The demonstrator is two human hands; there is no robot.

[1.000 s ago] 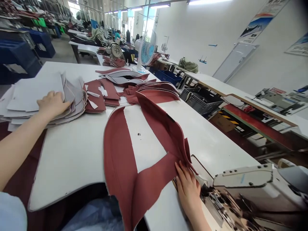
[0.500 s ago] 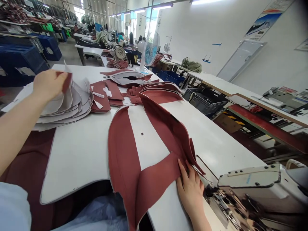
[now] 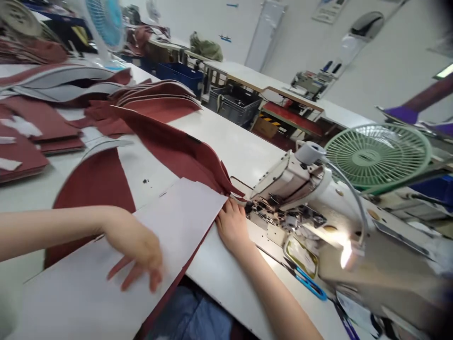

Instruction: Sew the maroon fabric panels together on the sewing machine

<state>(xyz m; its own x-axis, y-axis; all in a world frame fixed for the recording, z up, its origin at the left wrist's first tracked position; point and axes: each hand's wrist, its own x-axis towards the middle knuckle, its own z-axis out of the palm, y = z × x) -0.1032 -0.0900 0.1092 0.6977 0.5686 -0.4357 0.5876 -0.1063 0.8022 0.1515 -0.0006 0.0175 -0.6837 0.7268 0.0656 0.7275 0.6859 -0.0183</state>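
A pale grey panel (image 3: 177, 222) lies face up over a maroon piece (image 3: 95, 184) at the table's front. Above the panel hovers or rests my left hand (image 3: 136, 250), blurred, its fingers apart and holding nothing. At the panel's right corner is my right hand (image 3: 232, 222), fingertips curled on the edge where panel and maroon fabric meet, just left of the sewing machine's (image 3: 279, 189) needle area. A curved maroon strip (image 3: 177, 146) stretches behind the panel and ends beside that hand.
Stacked maroon pieces (image 3: 159, 101) lie at the back left, near a white-and-blue fan (image 3: 104, 23). Blue-handled scissors (image 3: 310, 283) and a small tray (image 3: 300, 255) sit right of my right forearm. A green fan (image 3: 377, 156) stands behind the machine.
The view has swung right. My left hand has left the grey stack at the left, and a grey panel now covers the maroon piece's front part. My right hand is at the panel's corner.
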